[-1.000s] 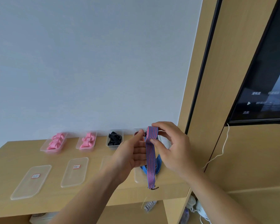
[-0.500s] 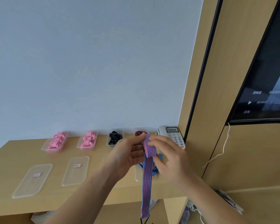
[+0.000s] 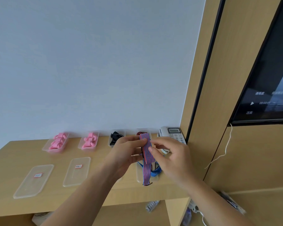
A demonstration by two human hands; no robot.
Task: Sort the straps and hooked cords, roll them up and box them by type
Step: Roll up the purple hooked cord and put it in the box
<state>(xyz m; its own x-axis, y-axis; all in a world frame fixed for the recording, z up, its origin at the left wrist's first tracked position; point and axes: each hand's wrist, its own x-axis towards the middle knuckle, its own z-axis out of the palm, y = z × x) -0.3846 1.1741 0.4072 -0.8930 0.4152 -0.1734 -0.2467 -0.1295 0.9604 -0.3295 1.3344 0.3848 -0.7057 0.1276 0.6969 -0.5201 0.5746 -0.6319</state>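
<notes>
A long light-brown wooden shelf (image 3: 20, 154) runs along a pale wall. Beside it on the right hangs one big dark flat screen (image 3: 268, 79).

Two bare arms reach out over the shelf. The left hand (image 3: 129, 154) is held up with its palm turned toward the right. Its fingers curl round the top of a red-and-blue striped stretchy strap (image 3: 147, 154) and its thumb presses near the top edge. The right hand (image 3: 173, 157) comes in from the right side. Its fingers are bent and its thumb tip rests on the front of the strap, so both hands hold it. The strap is folded over at the top and hangs down in front of the shelf edge. Its loose end has a small dark hook.

On the shelf lie two flat see-through plastic lids (image 3: 33, 181) with small red labels. A third lid lies under the strap, with a blue striped strap (image 3: 155, 172) on it.

At the back stand four small see-through plastic boxes (image 3: 55, 144). Two boxes hold pink rolled straps (image 3: 58, 141). One box holds black hooked cords (image 3: 115, 137). The last box is partly hidden behind the hands, and something dark red shows in it.

One white desk phone (image 3: 172, 134) sits in the corner.
</notes>
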